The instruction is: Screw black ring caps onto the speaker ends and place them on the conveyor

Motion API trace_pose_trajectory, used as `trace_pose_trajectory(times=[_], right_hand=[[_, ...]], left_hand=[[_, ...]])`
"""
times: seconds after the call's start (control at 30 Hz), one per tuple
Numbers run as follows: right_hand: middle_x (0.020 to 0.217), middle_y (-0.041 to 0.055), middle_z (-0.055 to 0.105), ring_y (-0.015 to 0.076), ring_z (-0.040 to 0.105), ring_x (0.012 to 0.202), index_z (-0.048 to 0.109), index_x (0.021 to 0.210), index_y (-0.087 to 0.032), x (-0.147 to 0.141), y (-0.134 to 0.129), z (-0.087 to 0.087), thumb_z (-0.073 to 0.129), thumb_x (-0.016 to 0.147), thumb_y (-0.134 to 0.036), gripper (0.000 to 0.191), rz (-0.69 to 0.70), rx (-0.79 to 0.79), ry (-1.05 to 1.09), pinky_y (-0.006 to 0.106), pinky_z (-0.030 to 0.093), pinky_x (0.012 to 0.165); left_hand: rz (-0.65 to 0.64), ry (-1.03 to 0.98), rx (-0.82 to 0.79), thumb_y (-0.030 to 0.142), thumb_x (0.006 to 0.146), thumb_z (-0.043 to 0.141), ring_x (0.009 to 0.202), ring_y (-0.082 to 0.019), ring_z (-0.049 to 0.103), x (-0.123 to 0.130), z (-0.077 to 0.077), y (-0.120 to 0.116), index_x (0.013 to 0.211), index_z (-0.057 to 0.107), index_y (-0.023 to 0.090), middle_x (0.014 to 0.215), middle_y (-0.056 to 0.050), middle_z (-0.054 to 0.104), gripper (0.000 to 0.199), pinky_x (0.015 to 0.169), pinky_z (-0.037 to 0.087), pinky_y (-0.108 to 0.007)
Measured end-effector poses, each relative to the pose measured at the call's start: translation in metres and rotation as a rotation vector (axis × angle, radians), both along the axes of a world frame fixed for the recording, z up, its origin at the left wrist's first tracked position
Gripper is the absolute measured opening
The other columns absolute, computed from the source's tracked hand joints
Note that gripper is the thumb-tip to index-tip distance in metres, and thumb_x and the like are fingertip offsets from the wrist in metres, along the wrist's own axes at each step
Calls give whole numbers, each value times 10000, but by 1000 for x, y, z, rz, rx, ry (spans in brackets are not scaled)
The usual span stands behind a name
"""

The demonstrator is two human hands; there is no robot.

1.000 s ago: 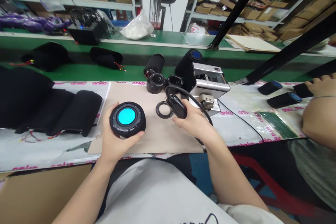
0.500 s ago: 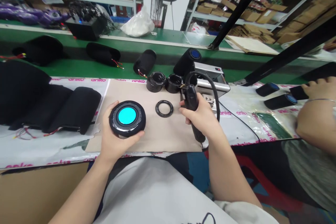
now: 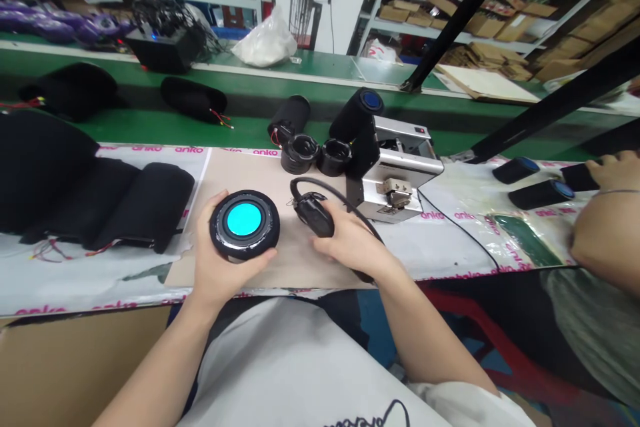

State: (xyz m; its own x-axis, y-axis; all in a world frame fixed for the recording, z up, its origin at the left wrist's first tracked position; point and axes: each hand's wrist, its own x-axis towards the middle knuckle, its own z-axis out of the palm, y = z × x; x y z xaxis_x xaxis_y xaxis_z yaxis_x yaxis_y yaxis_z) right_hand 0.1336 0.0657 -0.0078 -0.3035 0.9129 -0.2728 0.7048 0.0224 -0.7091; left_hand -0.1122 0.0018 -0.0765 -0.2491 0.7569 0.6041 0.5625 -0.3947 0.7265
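Note:
My left hand [image 3: 213, 267] is wrapped round the side of a black round speaker [image 3: 243, 219], which stands with its bright cyan disc facing up. A glossy ring, shiny in places, surrounds the disc. To the right of it, my right hand [image 3: 345, 237] grips a black corded hand tool [image 3: 315, 212] by its body. The tool lies tilted low over the beige board [image 3: 295, 270], its cord [image 3: 320, 181] looping at the far end. Its exact kind is not clear. The flat black ring on the board is hidden behind the tool and hand.
Two black ring-shaped housings [image 3: 300, 153] stand beyond the board. A silver machine [image 3: 400, 167] sits at its right. Padded black covers [image 3: 145, 207] with wires lie left. Black cylinders [image 3: 357, 113] stand on the green surface. A co-worker's arm [image 3: 607, 220] is at far right.
My right hand has carried the corded tool left, from in front of the silver machine to over the flat ring, and tipped it over. My left hand and the speaker have hardly moved.

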Motion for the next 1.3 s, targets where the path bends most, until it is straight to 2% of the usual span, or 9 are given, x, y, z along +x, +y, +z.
trace_pose_trajectory(times=[0.1,0.23,0.47,0.73,0.9,1.0,1.1,1.17,1.3], right_hand=[[1000,-1,757,153,680,592,567,1422,-309,4,5,6,679,894,-326,540,11,4,11,271,566,579],[1087,33,753,214,723,822,542,1450,-312,14,15,8,634,900,-247,562,-13,146,-122,279,526,663],[1054,105,741,290,684,875,667,1201,-225,5,15,-24,480,907,-46,392,147,286,-372,319,250,667],[1308,-17,725,229,709,1040,598,1303,-329,9,11,-21,538,950,-135,408,190,237,-259,275,399,727],[1232,40,743,270,700,1003,635,1239,-266,19,14,-24,522,852,-40,462,143,200,-279,291,386,741],[1237,42,753,291,705,1012,646,1269,-283,20,14,-29,520,903,-79,438,99,201,-249,305,396,758],[1168,48,773,303,712,976,676,1264,-288,19,14,-24,569,911,-137,399,33,203,-175,326,426,763],[1159,49,772,302,715,1004,676,1300,-291,16,14,-13,638,886,-182,429,-30,217,-84,338,471,789],[1250,17,753,264,713,1108,660,1338,-295,0,13,7,769,806,-269,544,-123,237,177,337,555,880]], left_hand=[[-3,0,8,474,677,978,1368,-338,642,0,0,0,1571,459,253,1527,-133,565,1057,1169,538,-467],[-7,-7,-5,520,695,968,1371,-337,642,1,2,0,1573,458,248,1521,-136,571,1050,1182,528,-468],[-59,-82,-34,573,695,967,1396,-343,632,0,5,-2,1562,486,240,1546,-153,567,1046,1187,530,-466],[-177,-235,-157,490,679,995,1473,-382,579,-10,3,-4,1592,449,275,1634,-160,502,1086,1226,509,-529],[-241,-254,-207,462,634,1024,1507,-417,541,-19,3,0,1589,461,293,1635,-161,499,1121,1264,456,-589],[-164,-226,-217,487,521,1069,1506,-451,521,-14,4,1,1607,419,285,1604,-181,510,1282,1274,403,-660],[-62,-213,-139,447,515,1074,1479,-425,542,-8,3,3,1571,441,283,1574,-171,519,1242,1259,426,-636],[-173,-248,-86,440,564,1054,1392,-379,625,-8,3,8,1530,476,277,1495,-152,582,1137,1184,525,-561],[-607,-271,-129,497,603,1034,1337,-379,681,-19,1,23,1456,600,230,1431,-176,661,994,1097,600,-488]])
